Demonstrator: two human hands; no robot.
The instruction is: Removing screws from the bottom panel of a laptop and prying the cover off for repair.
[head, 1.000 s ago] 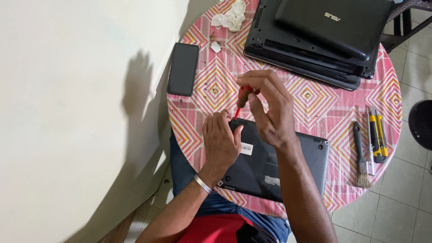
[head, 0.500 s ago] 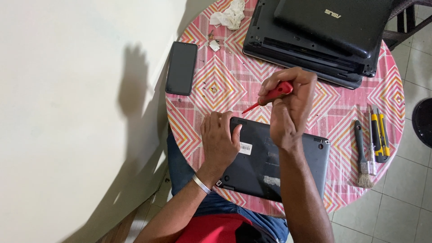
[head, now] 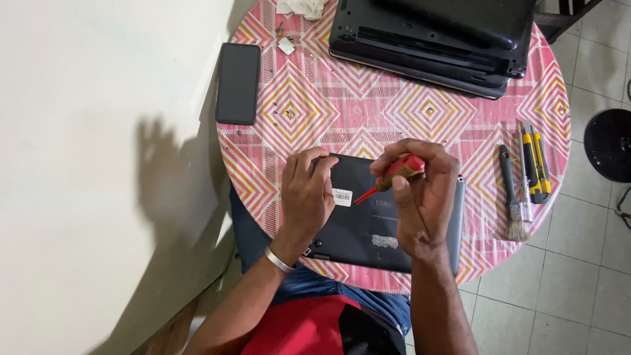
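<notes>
Pale floor tiles and a plain cream wall framed a round table [head: 263, 177] covered in a pink cloth with a diamond pattern, seen from above. Near its front edge lay a small dark grey laptop [head: 368, 227] turned underside up, a white sticker [head: 342, 196] showing on its base; lying that way, its bottom panel faced the person. The left hand [head: 307, 194] rested flat on the laptop's left part, fingers spread and clasping nothing, apparently to steady the machine. The right hand [head: 420, 197] was closed around a red-handled screwdriver [head: 394, 176], its thin red tip angled down to the left toward the base just beside the sticker; whether the tip touched the panel could not be told. At the far edge sat a stack of larger black laptops [head: 434, 39], well apart from the one under the hands. A black smartphone [head: 238, 83] lay face up by the left edge, and a crumpled white cloth [head: 302, 6] with some small loose parts [head: 285, 43] sat near the far left corner. Along the right edge, within reach of the right hand, lay a small wooden-handled brush [head: 513, 197] and a yellow-and-black utility knife [head: 536, 165], side by side.
</notes>
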